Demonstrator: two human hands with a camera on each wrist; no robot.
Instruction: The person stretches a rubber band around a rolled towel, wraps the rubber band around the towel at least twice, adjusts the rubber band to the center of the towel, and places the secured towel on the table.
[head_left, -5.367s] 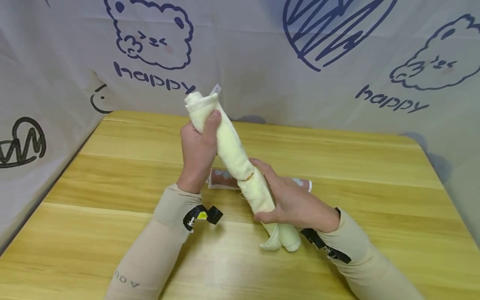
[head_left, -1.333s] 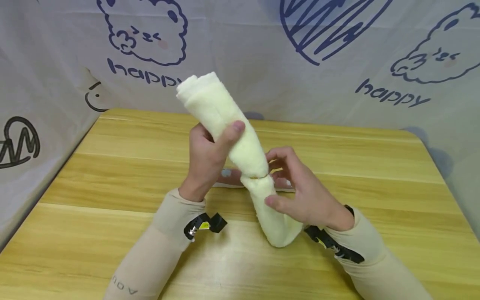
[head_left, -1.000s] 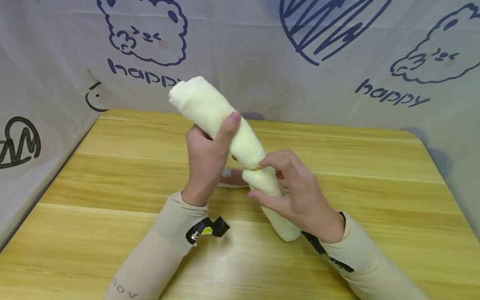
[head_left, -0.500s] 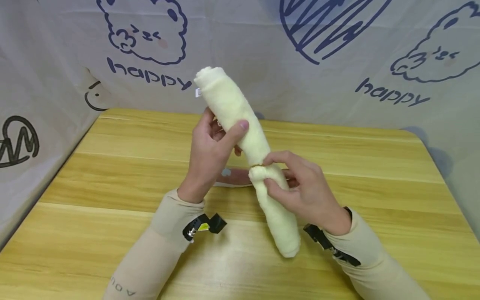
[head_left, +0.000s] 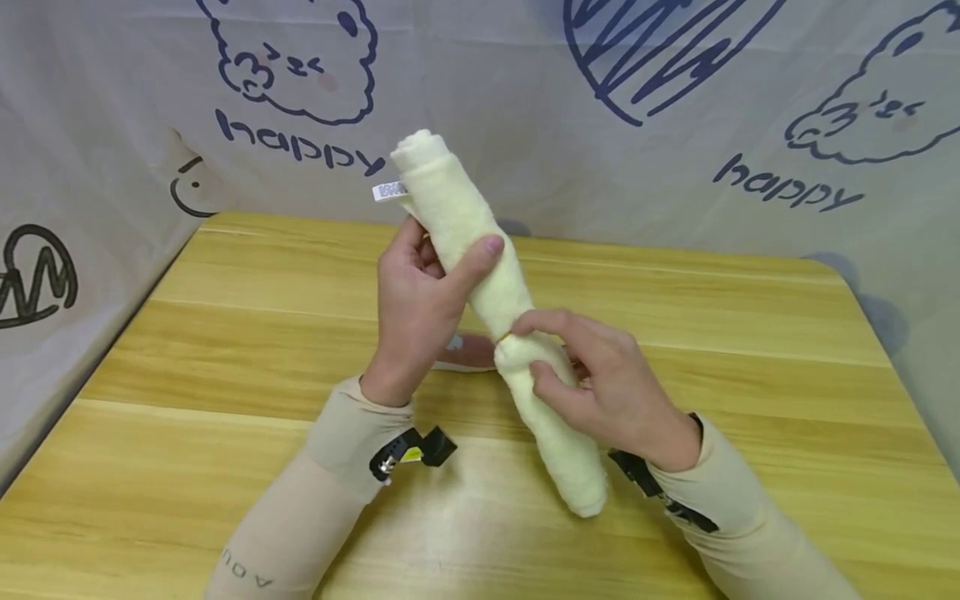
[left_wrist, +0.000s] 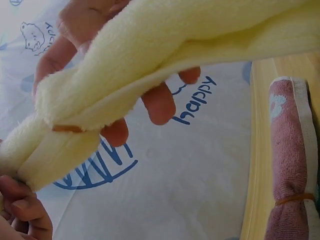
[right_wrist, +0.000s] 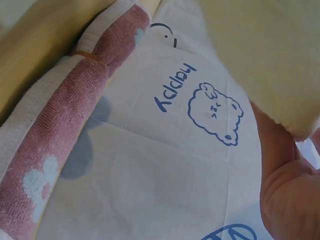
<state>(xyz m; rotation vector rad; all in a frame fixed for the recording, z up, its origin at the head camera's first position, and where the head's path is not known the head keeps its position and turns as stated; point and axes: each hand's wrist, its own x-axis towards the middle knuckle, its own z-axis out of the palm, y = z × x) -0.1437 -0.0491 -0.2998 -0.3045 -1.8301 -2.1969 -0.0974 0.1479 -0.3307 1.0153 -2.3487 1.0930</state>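
Note:
A pale yellow towel (head_left: 476, 212), rolled into a long tube, is held slantwise above the table, its upper end toward the back. My left hand (head_left: 420, 300) grips the upper half, thumb across the front and fingers behind. A thin orange-brown rubber band (left_wrist: 67, 128) cinches the roll around its middle. My right hand (head_left: 611, 383) holds the towel just below that, with the index fingertip at the band and the thumb on the roll; its other fingers are mostly hidden. A white label (head_left: 390, 192) sticks out near the upper end.
Behind the held roll, a pink rolled towel (head_left: 471, 352) with pale flower shapes lies on the wooden table (head_left: 247, 350). A similar band circles it, visible in both wrist views. A white cloth (head_left: 480, 100) with blue drawings hangs behind the table.
The yellow roll has turned, bringing its label out on the left, and its bent lower part now hangs straight. My right hand has shifted from lower down the roll to the band.

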